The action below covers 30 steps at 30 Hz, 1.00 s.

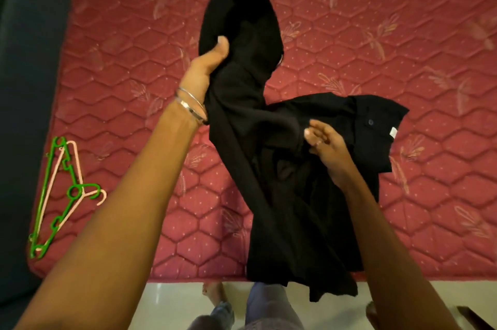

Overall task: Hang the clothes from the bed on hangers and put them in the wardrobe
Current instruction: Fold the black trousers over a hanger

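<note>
Limp black garment (269,168), quilted mattress (376,47)

Both forearms are bare, with no sleeves showing. Two thin silver metal bangles (191,103) circle the left wrist. At the bottom edge, loose grey-lilac fabric trousers (265,302) cover the legs, and one bare foot (213,292) shows on the floor.
</note>
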Available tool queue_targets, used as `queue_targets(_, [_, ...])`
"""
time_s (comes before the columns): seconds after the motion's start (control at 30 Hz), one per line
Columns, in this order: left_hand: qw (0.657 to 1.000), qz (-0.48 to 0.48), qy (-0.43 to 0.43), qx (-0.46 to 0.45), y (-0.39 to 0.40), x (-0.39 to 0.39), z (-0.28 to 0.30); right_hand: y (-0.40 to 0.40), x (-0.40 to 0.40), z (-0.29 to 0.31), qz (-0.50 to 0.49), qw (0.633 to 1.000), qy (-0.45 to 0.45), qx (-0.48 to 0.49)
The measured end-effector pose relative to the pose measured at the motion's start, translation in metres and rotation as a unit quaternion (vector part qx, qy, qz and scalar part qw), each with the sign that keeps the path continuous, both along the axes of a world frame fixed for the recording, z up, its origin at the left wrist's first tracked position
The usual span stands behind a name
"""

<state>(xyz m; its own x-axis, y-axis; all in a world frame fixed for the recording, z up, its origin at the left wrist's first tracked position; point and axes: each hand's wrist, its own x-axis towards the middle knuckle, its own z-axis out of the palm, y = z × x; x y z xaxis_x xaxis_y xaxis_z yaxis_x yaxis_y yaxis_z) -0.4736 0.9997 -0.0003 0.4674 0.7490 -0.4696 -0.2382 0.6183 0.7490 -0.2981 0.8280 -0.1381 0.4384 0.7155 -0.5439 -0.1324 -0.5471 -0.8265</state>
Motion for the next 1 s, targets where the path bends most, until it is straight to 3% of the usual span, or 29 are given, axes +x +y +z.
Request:
queue_targets(0.03, [0.999,-0.024,0.013,0.033,0.003,-0.003,0.011,0.015,-0.005,0.009,0.022,1.000,0.008,0.014])
queue_targets(0.13, [0.975,-0.040,0.125,0.176,0.021,-0.020,0.047,0.056,-0.012,0.036,0.198,0.973,-0.117,0.019])
queue_targets(0.2, [0.955,-0.001,0.167,0.246,0.029,-0.036,0.076,0.071,-0.025,0.066,0.306,0.944,-0.106,0.060])
queue_targets(0.3, [0.925,0.099,0.210,0.300,0.035,-0.061,0.109,0.086,-0.059,0.136,0.242,0.952,-0.001,0.188])
queue_targets(0.4, [0.882,0.267,0.253,0.295,0.038,-0.097,0.142,0.111,-0.110,0.220,0.183,0.934,0.110,0.287])
queue_targets(0.47, [0.866,0.322,0.266,0.274,0.033,-0.119,0.160,0.133,-0.153,0.269,0.237,0.922,0.075,0.297])
queue_targets(0.5, [0.873,0.305,0.264,0.273,0.024,-0.138,0.172,0.143,-0.185,0.291,0.272,0.911,0.041,0.307])
queue_targets(0.6, [0.954,0.138,0.091,0.249,-0.004,-0.184,0.185,0.158,-0.249,0.329,0.279,0.900,-0.011,0.334])
queue_targets(0.67, [0.975,0.036,0.011,0.220,-0.026,-0.226,0.179,0.163,-0.276,0.335,0.230,0.914,-0.051,0.330])
queue_targets(0.73, [0.978,0.008,-0.048,0.202,-0.041,-0.280,0.167,0.164,-0.306,0.342,0.184,0.923,-0.112,0.319])
queue_targets(0.8, [0.978,0.078,-0.079,0.179,-0.053,-0.340,0.154,0.164,-0.346,0.355,0.183,0.925,-0.097,0.320])
queue_targets(0.83, [0.978,0.136,-0.041,0.150,-0.057,-0.363,0.146,0.161,-0.362,0.364,0.201,0.917,-0.082,0.335])
queue_targets(0.9, [0.958,0.244,0.117,0.093,-0.066,-0.415,0.123,0.150,-0.399,0.385,0.248,0.895,-0.021,0.370])
queue_targets(1.0, [0.928,0.267,0.259,0.032,-0.094,-0.484,0.087,0.127,-0.447,0.409,0.311,0.854,0.096,0.406])
